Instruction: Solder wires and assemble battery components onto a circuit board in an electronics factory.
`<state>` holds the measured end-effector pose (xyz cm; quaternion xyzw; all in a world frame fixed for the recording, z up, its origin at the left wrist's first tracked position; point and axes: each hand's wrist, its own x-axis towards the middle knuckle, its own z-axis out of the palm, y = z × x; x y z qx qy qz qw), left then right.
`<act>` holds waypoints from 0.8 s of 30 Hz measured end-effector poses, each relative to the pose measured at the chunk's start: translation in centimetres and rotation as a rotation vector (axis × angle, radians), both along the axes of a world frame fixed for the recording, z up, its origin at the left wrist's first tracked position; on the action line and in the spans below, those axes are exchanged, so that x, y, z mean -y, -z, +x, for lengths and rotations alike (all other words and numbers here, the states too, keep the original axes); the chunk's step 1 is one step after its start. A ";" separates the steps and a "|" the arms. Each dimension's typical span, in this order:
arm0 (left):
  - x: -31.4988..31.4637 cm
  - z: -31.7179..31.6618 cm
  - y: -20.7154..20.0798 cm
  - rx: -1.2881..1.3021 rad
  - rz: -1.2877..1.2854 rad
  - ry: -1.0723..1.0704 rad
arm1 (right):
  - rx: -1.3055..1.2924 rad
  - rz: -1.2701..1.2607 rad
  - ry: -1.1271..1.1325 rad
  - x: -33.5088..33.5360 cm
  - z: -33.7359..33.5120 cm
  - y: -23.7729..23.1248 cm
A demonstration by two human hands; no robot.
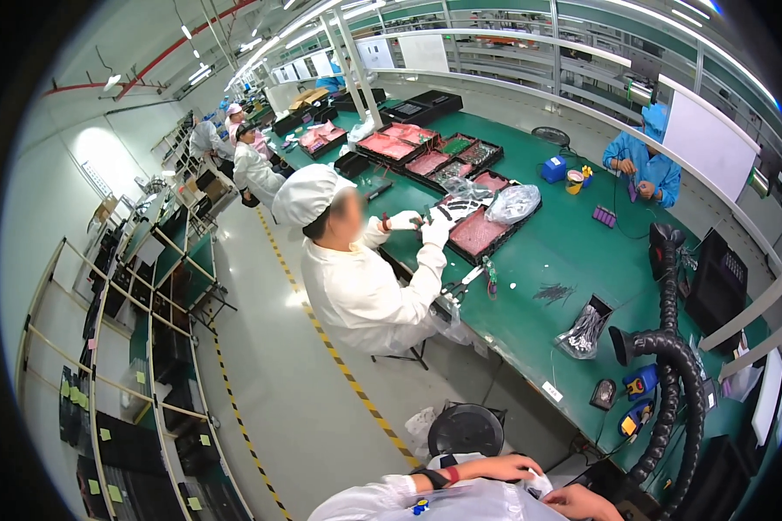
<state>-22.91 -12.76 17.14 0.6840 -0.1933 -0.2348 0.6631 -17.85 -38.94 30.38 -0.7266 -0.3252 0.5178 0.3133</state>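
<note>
Low in the view, my left hand (506, 467) reaches in from the left, with a dark band and a red band on the wrist. Its fingers are bent over a crumpled white piece (539, 483) that looks like thin fabric, perhaps a glove. My right hand (585, 502) comes from the lower edge, its thumb and fingers closed at the other side of the same white piece. Both hands are in front of my pale smock, beside the near end of the green workbench (530, 339). The exact finger grip is partly hidden.
A black round stool (466, 431) stands just ahead. On the bench lie a bag of cable ties (585, 328), scissors (462, 283), black trays with pink lining (482, 234) and a black flexible duct (669, 347). A white-capped co-worker (365, 278) sits at the left edge; another in blue (647, 161) works opposite.
</note>
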 end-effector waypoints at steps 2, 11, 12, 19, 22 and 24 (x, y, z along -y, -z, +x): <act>2.3 1.3 0.6 0.204 0.005 0.232 | 0.120 -0.029 -0.071 -0.3 -1.6 1.9; 5.8 3.7 3.0 -0.252 0.283 0.654 | 0.301 0.027 -0.099 -3.2 -1.8 2.5; 5.5 3.7 2.9 -0.249 0.287 0.644 | 0.313 0.031 -0.103 -3.3 -1.8 2.6; 3.2 1.9 3.4 -0.241 0.087 0.520 | 0.356 0.067 -0.105 -2.7 -3.1 3.9; 2.7 1.3 2.6 -0.179 0.162 0.493 | 0.375 0.078 -0.088 -2.2 -3.8 4.6; 2.4 1.2 1.2 -0.066 0.145 0.395 | 0.387 0.082 -0.075 -1.7 -4.3 5.0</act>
